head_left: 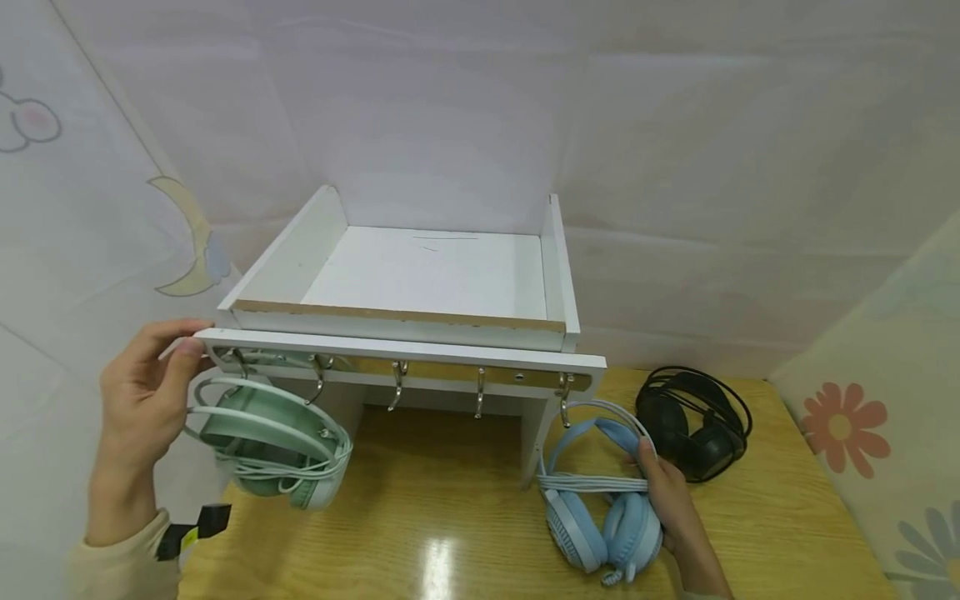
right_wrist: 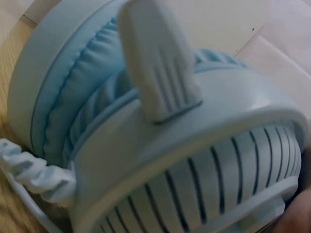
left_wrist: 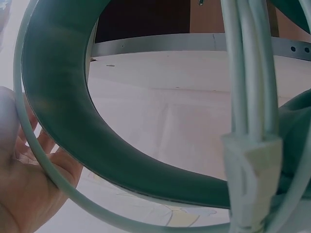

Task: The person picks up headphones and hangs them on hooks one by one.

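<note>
My left hand (head_left: pixel 138 396) grips the left end of the white hook rail (head_left: pixel 420 352), its thumb in front. Mint-green headphones (head_left: pixel 273 421) hang by their band at the rail's left hooks, with the cable bundled across them. In the left wrist view, their green headband (left_wrist: pixel 58 87) passes in front of the hand. My right hand (head_left: pixel 666 496) holds light-blue headphones (head_left: pixel 633 533) by the right side of the headband, below the rightmost hook (head_left: pixel 565 400). Their pale cable (head_left: pixel 592 483) is wound across the band. The right wrist view shows a slatted earcup (right_wrist: pixel 209 170) close up.
Black headphones (head_left: pixel 697 425) lie on the wooden table (head_left: pixel 787 500) at the right. The rail runs along the front of a white shelf (head_left: pixel 427 267) with raised sides. Several metal hooks, among them a middle one (head_left: pixel 397 386), stick out from the rail. Patterned cloth hangs behind.
</note>
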Motion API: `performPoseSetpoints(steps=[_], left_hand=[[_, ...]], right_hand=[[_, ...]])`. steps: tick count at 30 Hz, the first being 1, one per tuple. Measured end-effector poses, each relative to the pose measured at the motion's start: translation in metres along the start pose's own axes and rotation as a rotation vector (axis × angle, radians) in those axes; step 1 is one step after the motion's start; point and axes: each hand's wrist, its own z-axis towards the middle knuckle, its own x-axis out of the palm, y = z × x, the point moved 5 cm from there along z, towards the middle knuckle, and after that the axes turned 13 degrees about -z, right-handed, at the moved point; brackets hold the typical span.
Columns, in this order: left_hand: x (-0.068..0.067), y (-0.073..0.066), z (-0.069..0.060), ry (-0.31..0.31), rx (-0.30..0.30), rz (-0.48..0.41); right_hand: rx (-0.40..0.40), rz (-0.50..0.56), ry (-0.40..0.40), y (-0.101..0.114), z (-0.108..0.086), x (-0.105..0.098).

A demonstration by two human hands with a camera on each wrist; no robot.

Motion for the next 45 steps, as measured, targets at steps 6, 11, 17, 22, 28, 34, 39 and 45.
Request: performPoseSetpoints(steps=[6,11,17,22,28,34,39,45], left_hand=[[0.001,0.000,0.001,0.002,0.009,-0.007],[0.001,0.001,0.001,-0.004,0.016,-0.008],[-0.001,0.000,-0.001,0.003,0.012,0.010],[-0.001,0.000,-0.001,0.006,0.008,0.017],[-0.001,0.001,0.000,0.008,0.017,0.014],[0.000,0.002,0.000,0.002,0.020,-0.001],[-0.001,0.001,0.000,-0.002,0.022,0.000],[-0.001,0.000,-0.001,-0.003,0.018,-0.003]], right_hand=[[-0.014,-0.008,-0.046,0.008,-0.007,-0.005],[-0.005,0.011,-0.044,0.009,-0.011,-0.006],[-0.082,0.084,-0.122,0.015,-0.022,-0.008],[-0.144,0.162,-0.197,0.021,-0.033,-0.018],[-0.243,0.283,-0.200,0.031,-0.044,-0.028],[-0.278,0.298,-0.206,0.036,-0.053,-0.034],[-0.294,0.322,-0.223,0.035,-0.058,-0.031],[-0.287,0.303,-0.286,0.036,-0.064,-0.032]])
